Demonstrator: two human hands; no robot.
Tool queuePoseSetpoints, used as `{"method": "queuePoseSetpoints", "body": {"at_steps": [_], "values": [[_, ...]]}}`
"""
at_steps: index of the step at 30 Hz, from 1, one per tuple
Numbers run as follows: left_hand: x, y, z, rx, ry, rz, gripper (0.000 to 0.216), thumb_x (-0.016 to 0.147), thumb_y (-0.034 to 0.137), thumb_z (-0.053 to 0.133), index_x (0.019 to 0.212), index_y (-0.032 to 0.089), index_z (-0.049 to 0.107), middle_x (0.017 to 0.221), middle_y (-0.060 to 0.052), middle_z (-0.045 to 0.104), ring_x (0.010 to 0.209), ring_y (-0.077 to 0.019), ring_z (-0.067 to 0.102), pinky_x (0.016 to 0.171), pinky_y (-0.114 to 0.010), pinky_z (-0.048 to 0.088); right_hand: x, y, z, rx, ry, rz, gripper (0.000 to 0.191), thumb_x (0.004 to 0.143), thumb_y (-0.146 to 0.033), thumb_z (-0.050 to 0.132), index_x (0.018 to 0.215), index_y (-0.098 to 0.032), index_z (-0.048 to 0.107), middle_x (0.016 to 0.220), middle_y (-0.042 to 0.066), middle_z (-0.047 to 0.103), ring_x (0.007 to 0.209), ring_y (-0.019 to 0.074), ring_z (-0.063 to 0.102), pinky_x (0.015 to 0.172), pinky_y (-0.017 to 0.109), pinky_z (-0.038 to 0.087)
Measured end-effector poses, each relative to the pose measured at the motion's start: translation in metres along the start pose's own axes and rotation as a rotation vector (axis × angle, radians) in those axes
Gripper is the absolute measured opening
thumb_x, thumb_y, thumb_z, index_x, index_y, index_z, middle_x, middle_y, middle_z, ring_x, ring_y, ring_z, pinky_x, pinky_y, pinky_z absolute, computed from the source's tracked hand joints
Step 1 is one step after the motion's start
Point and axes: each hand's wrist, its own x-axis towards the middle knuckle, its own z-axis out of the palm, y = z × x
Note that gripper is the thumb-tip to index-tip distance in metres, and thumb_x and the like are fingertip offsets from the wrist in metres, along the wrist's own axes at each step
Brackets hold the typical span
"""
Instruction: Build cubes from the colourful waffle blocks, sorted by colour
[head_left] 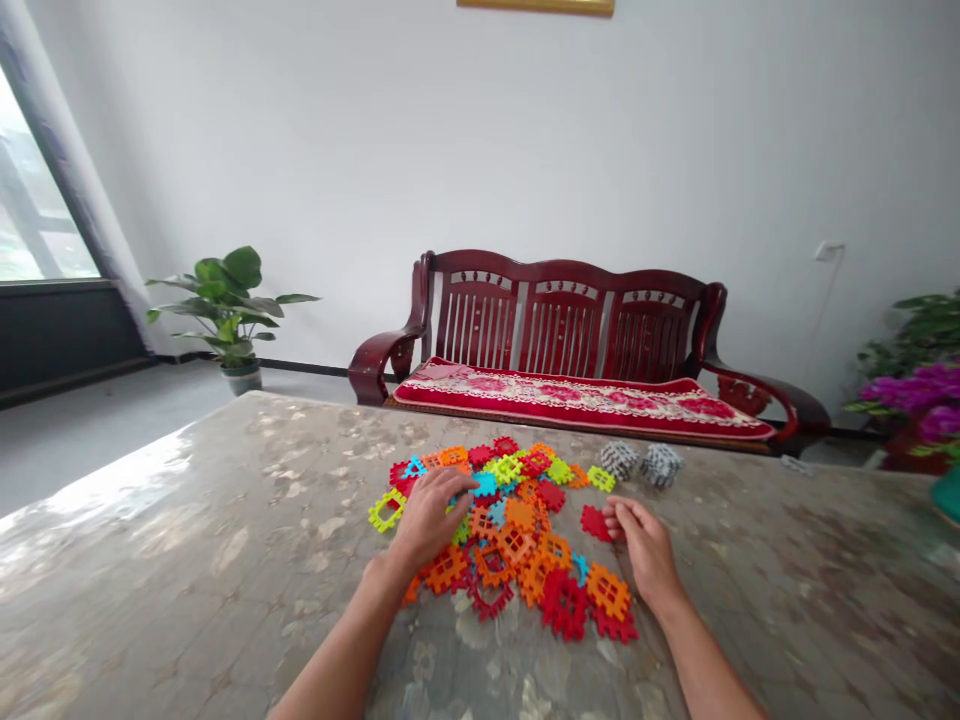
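Observation:
A loose pile of plastic interlocking tiles [517, 543] with notched edges, in red, orange, yellow-green and blue, lies on the table. My left hand [429, 510] reaches over its left side, fingers stretched out and thumb apart, beside a blue tile [485, 485]; whether the fingertips touch that tile I cannot tell. Right of the pile, my right hand [643, 545] pinches the edge of a red tile [595, 522] between thumb and fingers. A yellow-green tile [601, 478] rests just beyond it.
Two grey assembled blocks [619, 460] stand behind my right hand. The table [225, 570] has a patterned cover. Behind it is a dark red wooden bench [566, 320] with a red floral cushion [559, 391]. A potted plant [238, 300] stands left, purple flowers [919, 395] right.

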Motion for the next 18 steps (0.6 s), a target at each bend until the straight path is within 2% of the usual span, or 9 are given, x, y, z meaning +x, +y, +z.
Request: {"method": "queuePoseSetpoints", "body": {"at_steps": [3, 6, 9, 13, 18], "values": [[0.0, 0.018, 0.009, 0.098, -0.109, 0.036, 0.039, 0.098, 0.043, 0.039, 0.128, 0.035, 0.061, 0.137, -0.001, 0.061, 0.137, -0.0253, 0.042, 0.116, -0.049, 0.031, 0.0, -0.002, 0.002, -0.006, -0.008, 0.01, 0.047, 0.062, -0.059, 0.075, 0.085, -0.018, 0.072, 0.075, 0.005, 0.072, 0.065, 0.018, 0.062, 0.059, 0.029, 0.052], [-0.002, 0.026, 0.017, 0.213, -0.176, 0.031, 0.041, 0.097, 0.048, 0.037, 0.132, 0.038, 0.058, 0.145, -0.001, 0.053, 0.142, -0.0297, 0.034, 0.117, -0.057, 0.025, 0.0, -0.004, 0.003, -0.004, -0.011, 0.023, 0.046, 0.06, -0.056, 0.075, 0.084, -0.017, 0.072, 0.074, 0.005, 0.071, 0.064, 0.0178, 0.062, 0.059, 0.029, 0.052], [-0.005, 0.026, 0.018, 0.302, -0.184, 0.003, 0.037, 0.096, 0.047, 0.041, 0.124, 0.035, 0.063, 0.143, -0.003, 0.055, 0.141, -0.031, 0.035, 0.117, -0.059, 0.024, 0.0, -0.005, 0.004, -0.005, -0.018, 0.02, 0.044, 0.06, -0.055, 0.074, 0.084, -0.018, 0.071, 0.073, 0.005, 0.071, 0.064, 0.0181, 0.062, 0.059, 0.03, 0.052], [-0.007, 0.022, 0.008, 0.354, -0.167, -0.091, 0.031, 0.096, 0.039, 0.043, 0.112, 0.032, 0.068, 0.139, -0.004, 0.058, 0.138, -0.0303, 0.04, 0.116, -0.059, 0.024, -0.001, -0.005, 0.005, -0.011, -0.009, 0.017, 0.043, 0.06, -0.054, 0.073, 0.084, -0.018, 0.071, 0.073, 0.006, 0.071, 0.064, 0.0189, 0.062, 0.058, 0.03, 0.051], [-0.007, 0.013, 0.0, 0.415, -0.094, -0.21, 0.026, 0.093, 0.03, 0.047, 0.101, 0.029, 0.072, 0.125, -0.004, 0.067, 0.131, -0.0302, 0.046, 0.114, -0.061, 0.021, -0.001, -0.004, 0.005, -0.013, -0.02, 0.007, 0.042, 0.061, -0.052, 0.071, 0.084, -0.018, 0.071, 0.073, 0.006, 0.071, 0.064, 0.0188, 0.062, 0.059, 0.031, 0.051]]}}
